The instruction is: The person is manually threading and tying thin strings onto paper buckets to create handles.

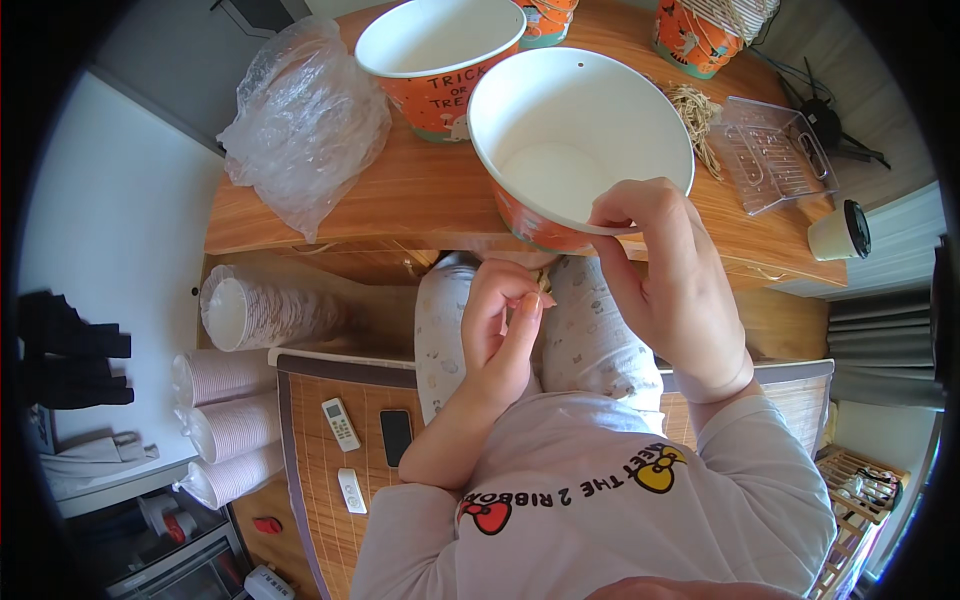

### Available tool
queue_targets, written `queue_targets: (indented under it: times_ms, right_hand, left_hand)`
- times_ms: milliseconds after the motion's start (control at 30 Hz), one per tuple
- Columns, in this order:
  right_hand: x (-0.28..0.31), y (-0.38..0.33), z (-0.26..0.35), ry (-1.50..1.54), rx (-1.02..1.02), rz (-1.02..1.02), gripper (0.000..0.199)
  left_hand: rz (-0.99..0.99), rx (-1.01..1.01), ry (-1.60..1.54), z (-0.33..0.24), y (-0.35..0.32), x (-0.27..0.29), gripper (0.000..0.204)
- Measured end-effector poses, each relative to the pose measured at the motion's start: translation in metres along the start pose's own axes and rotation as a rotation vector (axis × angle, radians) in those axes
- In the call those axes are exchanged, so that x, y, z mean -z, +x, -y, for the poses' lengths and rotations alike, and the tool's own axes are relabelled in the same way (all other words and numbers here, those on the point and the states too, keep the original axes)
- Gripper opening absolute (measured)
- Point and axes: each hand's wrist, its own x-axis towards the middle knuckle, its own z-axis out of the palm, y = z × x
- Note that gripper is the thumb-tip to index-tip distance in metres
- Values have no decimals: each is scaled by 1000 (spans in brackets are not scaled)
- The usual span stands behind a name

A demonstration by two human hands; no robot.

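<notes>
A white-lined orange paper bucket (560,150) stands at the table's near edge, its open mouth tilted toward me and a small hole near the far rim. My right hand (670,270) pinches the near right rim, thumb outside and fingers inside. Below the table edge, over my lap, my left hand (505,325) is closed with thumb and fingertips together. A small tan strand shows beside those fingertips; what they hold is too small to name. Right of the bucket lies a bundle of tan twine (697,120).
A second orange bucket (440,85) stands behind left, beside a crumpled clear plastic bag (305,130). On the right are a clear plastic tray (775,160), a lidded cup (838,232) and a corded bucket (690,45). Stacked wrapped paper buckets (235,430) lie at lower left.
</notes>
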Motion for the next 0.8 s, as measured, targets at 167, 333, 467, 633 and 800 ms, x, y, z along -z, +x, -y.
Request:
queue_targets:
  times_ms: [167,333,467,633,800]
  right_hand:
    - [1,2,0,51,8,53,39]
    - [2,-2,2,135,11,48,42]
    - [1,-4,-1,202,34,43,46]
    - [1,-4,-5,292,-33,50,51]
    - [0,-2,-8,287,-30,20,53]
  left_hand:
    - [-28,88,16,-9,9,-6,6]
    - [34,-9,150,-12,28,-13,3]
    - [26,-24,171,-15,30,-15,3]
    - [-3,3,179,-13,30,-15,3]
    - [2,5,202,-13,33,-16,2]
